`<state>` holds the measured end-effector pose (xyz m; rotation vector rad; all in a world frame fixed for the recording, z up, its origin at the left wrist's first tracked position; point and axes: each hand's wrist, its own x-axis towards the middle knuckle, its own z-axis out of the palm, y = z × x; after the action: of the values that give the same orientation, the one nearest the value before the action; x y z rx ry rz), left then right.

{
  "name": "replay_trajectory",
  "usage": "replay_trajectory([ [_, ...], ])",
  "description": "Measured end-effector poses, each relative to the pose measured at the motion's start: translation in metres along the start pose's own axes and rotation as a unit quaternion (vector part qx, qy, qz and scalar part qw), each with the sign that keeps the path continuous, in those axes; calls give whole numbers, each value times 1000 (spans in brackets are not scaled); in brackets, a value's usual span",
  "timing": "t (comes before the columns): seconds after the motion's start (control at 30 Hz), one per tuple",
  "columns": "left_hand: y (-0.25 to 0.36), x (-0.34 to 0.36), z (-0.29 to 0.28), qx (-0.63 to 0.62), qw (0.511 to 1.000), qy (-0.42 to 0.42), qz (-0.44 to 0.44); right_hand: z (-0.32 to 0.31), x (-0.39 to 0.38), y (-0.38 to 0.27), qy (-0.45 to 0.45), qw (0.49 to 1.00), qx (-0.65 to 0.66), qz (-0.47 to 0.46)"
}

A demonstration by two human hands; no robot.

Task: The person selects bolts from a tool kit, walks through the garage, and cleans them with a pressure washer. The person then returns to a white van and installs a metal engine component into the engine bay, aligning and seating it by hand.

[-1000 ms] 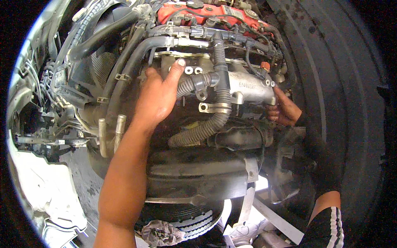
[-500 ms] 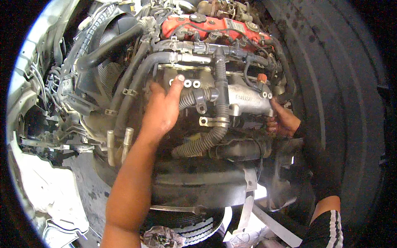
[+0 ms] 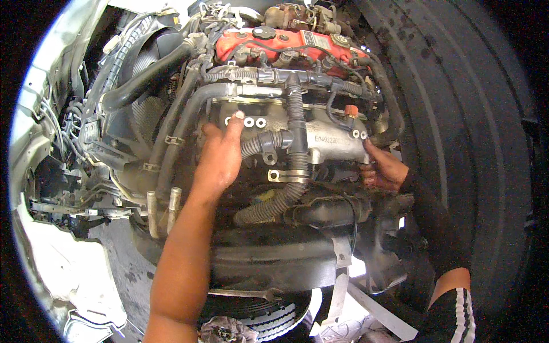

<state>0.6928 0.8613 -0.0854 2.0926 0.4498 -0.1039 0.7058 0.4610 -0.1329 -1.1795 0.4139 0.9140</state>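
Note:
A silver cast intake manifold (image 3: 337, 142) sits against the side of the engine, with both of my hands on its ends. My left hand (image 3: 222, 154) grips the left end, thumb laid on top next to several small ring washers (image 3: 255, 122); its fingers are mostly hidden behind the part. At the other end my right hand (image 3: 384, 167) presses its thumb near two more washers (image 3: 359, 134), fingers curled below. A black corrugated hose (image 3: 295, 111) crosses in front of the manifold's middle, and a metal clamp bracket (image 3: 280, 175) hangs on it lower down.
Beyond lies the engine's red valve cover (image 3: 234, 43). Black coolant hoses (image 3: 171, 134) run along the left. A dark ribbed panel (image 3: 457, 114) walls off the right. Below are a wrench (image 3: 269, 295) on a black frame rail (image 3: 274, 263), a tyre (image 3: 280, 321) and a crumpled rag (image 3: 226, 330).
The whole scene has shifted slightly left and down in the picture. Both hands keep the same hold on the manifold ends.

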Motion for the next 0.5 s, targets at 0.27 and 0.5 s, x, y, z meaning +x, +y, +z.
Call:
replay_trajectory([
  [0.27,-2,6,2,-15,999,28,10,3,-1,-4,8,1000,-16,7],
  [0.5,1,4,3,-54,998,28,0,-3,1,-7,30,997,-62,27],
])
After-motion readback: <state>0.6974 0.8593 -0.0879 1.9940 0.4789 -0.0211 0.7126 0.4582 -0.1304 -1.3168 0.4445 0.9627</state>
